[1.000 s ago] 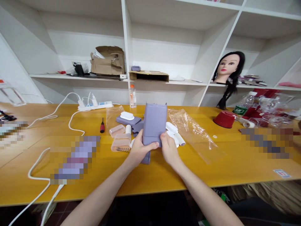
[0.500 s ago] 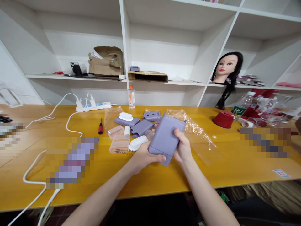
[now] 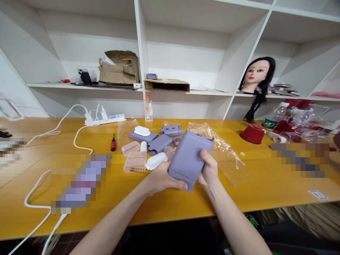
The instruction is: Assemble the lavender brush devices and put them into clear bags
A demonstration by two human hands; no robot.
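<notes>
Both my hands hold a lavender plastic case [image 3: 188,161], tilted, with its top leaning right. My left hand [image 3: 164,179] cups its lower end, and my right hand [image 3: 208,168] grips its right side. Just left of my left hand lies a white oval brush-like piece [image 3: 156,161]. Beyond it are a flat lavender case [image 3: 159,143] and a lavender part with vents [image 3: 172,130]. A transparent peach box [image 3: 135,163] with a metal spring [image 3: 136,170] lies to the left. A transparent plastic bag [image 3: 221,148] lies behind my right hand.
A red-handled screwdriver [image 3: 113,142] and a white power strip [image 3: 105,119] with cables lie on the yellow wooden table [image 3: 170,209]. A red cup-shaped object [image 3: 253,134] and plastic clutter stand at right. White shelves [image 3: 186,90] run behind the table.
The case has moved right and tilted, out from above the small parts. The parts it covered now show. My hands have shifted right with it.
</notes>
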